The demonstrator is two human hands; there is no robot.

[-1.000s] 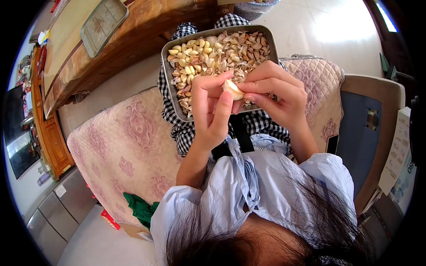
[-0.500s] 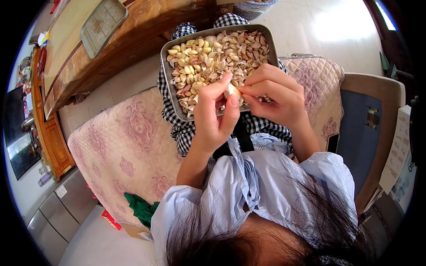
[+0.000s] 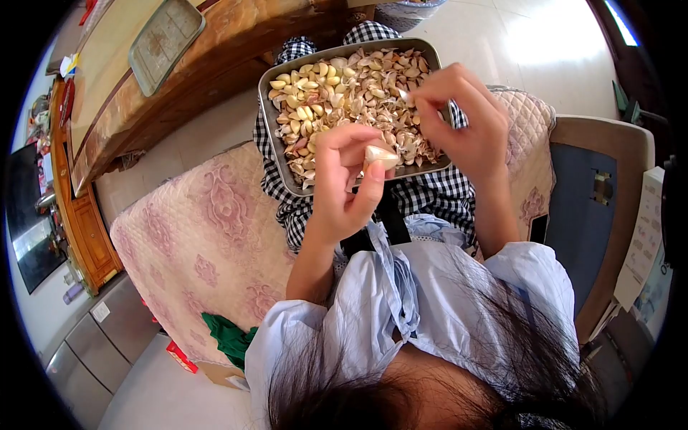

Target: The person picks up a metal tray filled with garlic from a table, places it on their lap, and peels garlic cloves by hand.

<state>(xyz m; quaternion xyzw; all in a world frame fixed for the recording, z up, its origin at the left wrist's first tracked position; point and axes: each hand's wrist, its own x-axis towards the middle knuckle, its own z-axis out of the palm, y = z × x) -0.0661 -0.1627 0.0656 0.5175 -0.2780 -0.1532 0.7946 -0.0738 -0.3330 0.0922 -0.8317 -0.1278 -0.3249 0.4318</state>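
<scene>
Steel tray: rectangular, resting on the person's lap over checked fabric; holds the whole batch.
Clove in hand: garlic clove, pale, held above the near edge of the tray, just over its rim.
Left hand: fingers curled shut around the garlic clove, thumb and fingertips pinching it; skin on it looks partly off, cannot tell how much.
Right hand: raised over the right half of the tray, thumb and forefinger pinched together on a thin scrap of papery skin; other fingers loosely bent.
Peeled pile: smooth yellowish cloves gathered at the far left part of the tray.
Skins and unpeeled: loose papery husks mixed with cloves fill the middle and right; which of these are unpeeled is hard to tell.
Progress (judged): a good share already peeled, going by the yellow pile; the held clove is mid-peel; an unclear number left among the husks.
Surroundings: pink quilted cover on the seat, wooden table beyond with a second grey tray on it.
</scene>
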